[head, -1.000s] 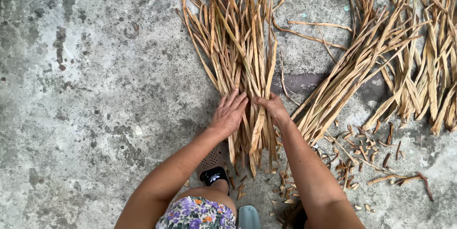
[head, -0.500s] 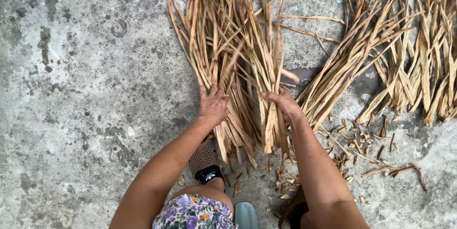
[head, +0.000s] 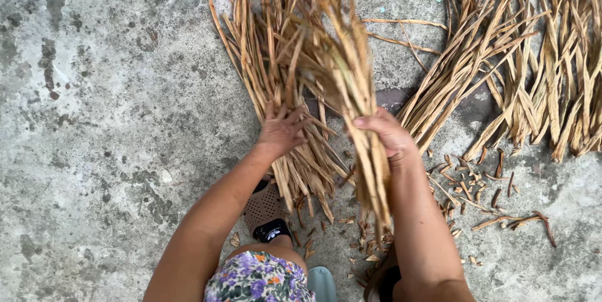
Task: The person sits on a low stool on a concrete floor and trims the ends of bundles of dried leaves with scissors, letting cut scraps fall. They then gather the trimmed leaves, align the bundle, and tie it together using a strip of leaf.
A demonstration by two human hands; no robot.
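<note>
Right hand: the right hand (head: 387,134) was clamped round a thick bundle of dry tan leaf strips (head: 351,98), raised off the ground at centre frame, its cut ends hanging towards the lower edge.
Left hand: the left hand (head: 282,131) lay spread, fingers apart, pressing on the flat pile of dry tan strips (head: 276,63) left on the grey stained concrete floor (head: 113,120), just left of the raised bundle.
Progress: one bundle appeared gathered and lifted; the pile under the left hand was not yet gathered, nor the fan of strips (head: 464,70) in the upper right, nor the row of strips (head: 564,76) at the right edge.
Count: two hands; one lifted bundle; three loose heaps on the floor; many short brown scraps (head: 476,183) at lower right, too many to count.
Also there: a brown perforated clog (head: 266,211) and floral purple cloth (head: 257,277) at the bottom centre.
</note>
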